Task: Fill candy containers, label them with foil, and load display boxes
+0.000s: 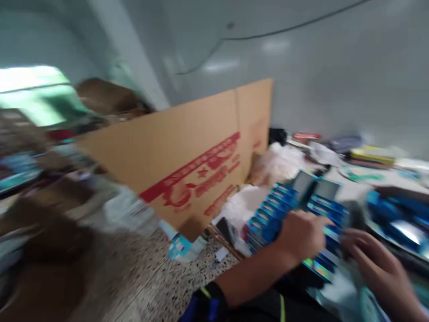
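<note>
My left hand reaches across the front and lies over a row of small blue boxes. Its fingers bend down onto them, and blur hides their tips. Left of that hand is a second row of blue boxes, packed close together. My right hand is at the right end of the boxes, with its fingers curled in; what they hold is smeared. Beneath it lies some clear plastic, perhaps a bag.
A large cardboard sheet with red print stands tilted in the middle. White plastic bags lie behind the boxes. At right is a container of blue packs. A light-blue carton sits on the speckled floor. Brown cartons fill the left.
</note>
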Demonstrator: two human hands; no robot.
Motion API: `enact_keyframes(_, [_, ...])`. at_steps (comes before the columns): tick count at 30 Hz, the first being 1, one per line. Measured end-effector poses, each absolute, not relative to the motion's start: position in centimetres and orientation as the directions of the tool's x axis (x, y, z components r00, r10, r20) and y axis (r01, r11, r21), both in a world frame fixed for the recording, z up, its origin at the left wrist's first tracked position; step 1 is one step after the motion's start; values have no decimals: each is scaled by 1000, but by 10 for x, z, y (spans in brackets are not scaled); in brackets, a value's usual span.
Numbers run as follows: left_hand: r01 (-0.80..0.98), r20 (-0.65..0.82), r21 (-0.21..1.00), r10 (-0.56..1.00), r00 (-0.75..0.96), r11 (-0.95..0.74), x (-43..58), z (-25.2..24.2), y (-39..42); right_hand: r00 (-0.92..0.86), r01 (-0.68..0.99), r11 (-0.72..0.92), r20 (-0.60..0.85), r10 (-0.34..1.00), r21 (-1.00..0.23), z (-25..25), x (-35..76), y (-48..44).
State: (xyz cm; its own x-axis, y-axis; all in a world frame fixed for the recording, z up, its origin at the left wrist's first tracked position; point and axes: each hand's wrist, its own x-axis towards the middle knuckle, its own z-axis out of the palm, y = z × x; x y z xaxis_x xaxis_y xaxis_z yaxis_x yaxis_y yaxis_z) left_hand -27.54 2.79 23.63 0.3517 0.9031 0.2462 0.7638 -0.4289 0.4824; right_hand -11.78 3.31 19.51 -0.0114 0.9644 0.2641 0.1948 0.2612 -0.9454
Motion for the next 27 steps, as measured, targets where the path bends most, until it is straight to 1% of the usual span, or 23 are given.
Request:
enact_keyframes(1, [763,257,476,899,355,-438,-277,240,30,10,160,209,213,977,-965,200,-107,26])
enact_keyframes(3, [755,288,487,897,337,-440,-280,245,39,-6,19,140,140,990,-990,209,-102,21])
enact_keyframes(5, [734,322,522,897,302,-434,-281,246,48,24,-68,141,140,990,-988,214,-107,30])
enact_keyframes(7, [734,331,549,910,249,-400,-280,246,52,24,-109,142,140,990,-984,216,-110,42])
enact_keyframes(10, [753,332,551,922,197,-359,-278,247,49,-20,-117,131,134,991,-984,218,-108,48])
enact_keyframes(13, [766,339,537,922,187,-353,-277,250,47,-43,-75,136,139,989,-988,219,-103,42])
enact_keyframes(15, [765,347,527,916,203,-370,-277,251,47,-36,-53,140,142,989,-989,219,-99,38])
enact_keyframes(19, [754,364,506,896,253,-419,-278,251,49,-36,-69,129,132,991,-989,218,-97,32])
enact_keyframes(23, [738,365,541,903,227,-404,-279,251,50,-65,-63,118,122,990,-991,215,-99,30])
enact_keyframes(27, [721,315,598,930,191,-351,-279,251,51,-69,-57,116,120,990,-992,209,-100,33])
